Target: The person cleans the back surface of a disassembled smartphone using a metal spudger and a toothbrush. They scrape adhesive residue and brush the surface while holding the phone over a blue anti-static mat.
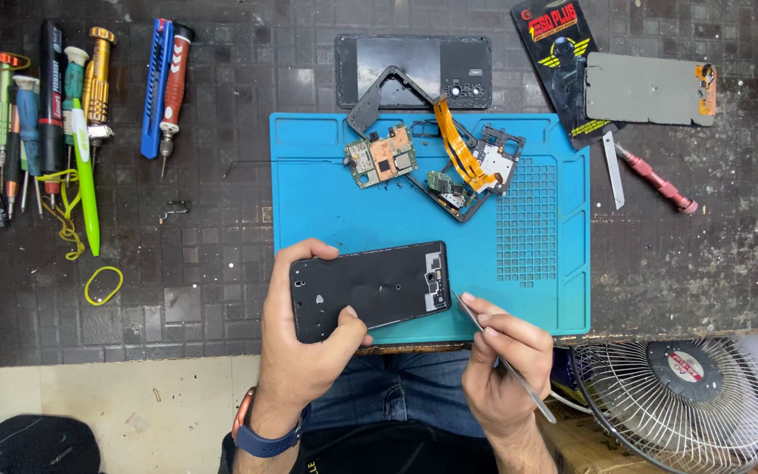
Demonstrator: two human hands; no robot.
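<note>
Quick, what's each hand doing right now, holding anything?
Left hand: closed around the black phone frame, holding it over the blue mat.
Right hand: closed on metal tweezers, tip at the frame's right end.

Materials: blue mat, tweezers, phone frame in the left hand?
Blue mat: looks like soft matte rubber or silicone, moulded trays and grid. Tweezers: shiny bare metal, thin and silvery. Phone frame: matte black, likely plastic; no gloss, though metal underneath can't be excluded.
</note>
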